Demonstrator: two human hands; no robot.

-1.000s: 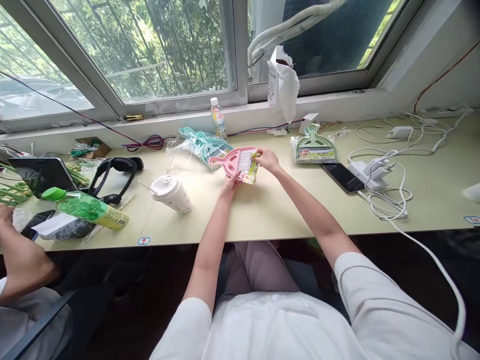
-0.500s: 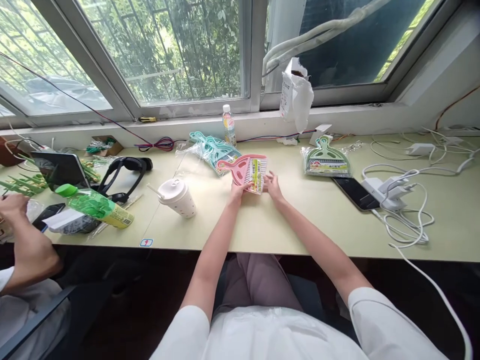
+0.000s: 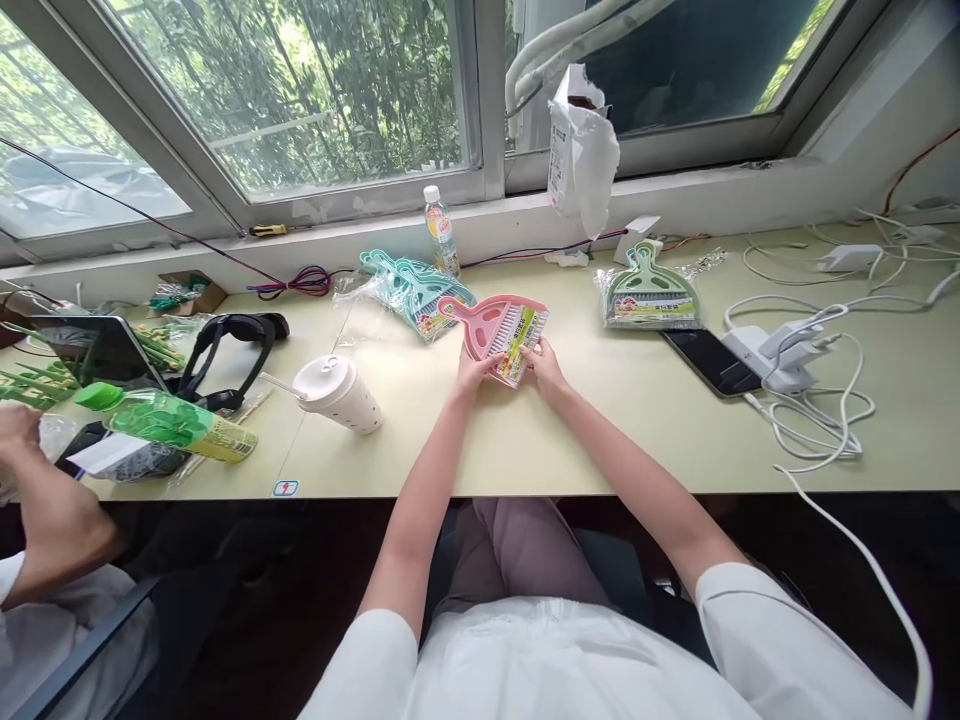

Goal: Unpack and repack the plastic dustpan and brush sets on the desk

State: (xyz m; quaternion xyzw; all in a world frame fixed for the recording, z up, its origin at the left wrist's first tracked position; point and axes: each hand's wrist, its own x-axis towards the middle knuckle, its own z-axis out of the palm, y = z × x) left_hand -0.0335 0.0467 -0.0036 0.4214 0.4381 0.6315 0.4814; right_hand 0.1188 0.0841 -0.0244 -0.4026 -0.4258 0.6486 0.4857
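A pink dustpan and brush set [image 3: 487, 325] with a printed label is held above the table, its handle pointing to the upper left. My left hand [image 3: 475, 371] grips its lower left edge, thumb on the front. On the right side, my right hand [image 3: 546, 366] pinches the edge beside the label and bristles. Just behind lie several teal dustpan sets [image 3: 409, 285] in clear plastic. Farther right a green dustpan set [image 3: 651, 300] lies in its clear wrapper. The fingers behind the pink set are hidden.
A white lidded cup [image 3: 341, 393] with a straw stands to the left, near a green-capped bottle [image 3: 169, 420] and a black headset [image 3: 232, 350]. Rightward are a phone [image 3: 709, 360] and a power strip [image 3: 772, 365] with tangled cables. A co-worker's arm [image 3: 56, 500] is at far left.
My right hand has closed on the right edge of the pink set, which has tilted clockwise. The camera view has shifted slightly.
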